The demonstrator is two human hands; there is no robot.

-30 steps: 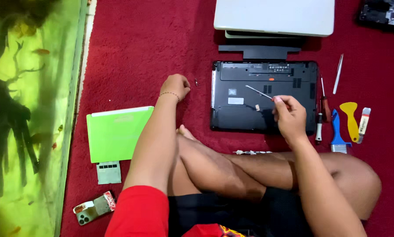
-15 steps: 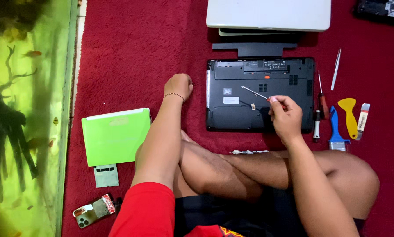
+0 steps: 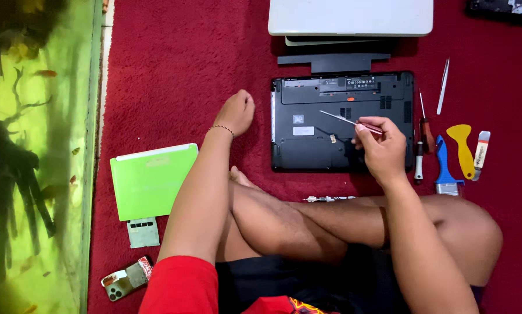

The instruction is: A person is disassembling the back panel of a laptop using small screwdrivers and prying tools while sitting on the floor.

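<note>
Right hand [image 3: 383, 148] — fingers closed on a thin screwdriver [image 3: 345, 119], tip angled toward the upturned black laptop base [image 3: 307, 145] at centre frame on the red carpet [image 3: 179, 58]. Left hand [image 3: 236, 111] rests on the carpet just left of the base — holding nothing, fingers loosely curled. Hand tools [image 3: 447, 157] lie right of the base.

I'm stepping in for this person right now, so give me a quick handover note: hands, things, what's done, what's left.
Right hand: grip shut on a thin screwdriver, tip over the black laptop, which lies underside up on the red carpet.
Left hand: empty, resting on the carpet.
Spare tools lie right of the laptop; another screwdriver lies below it.
Done: laptop flipped.
Left: bottom cover is still on.
</note>
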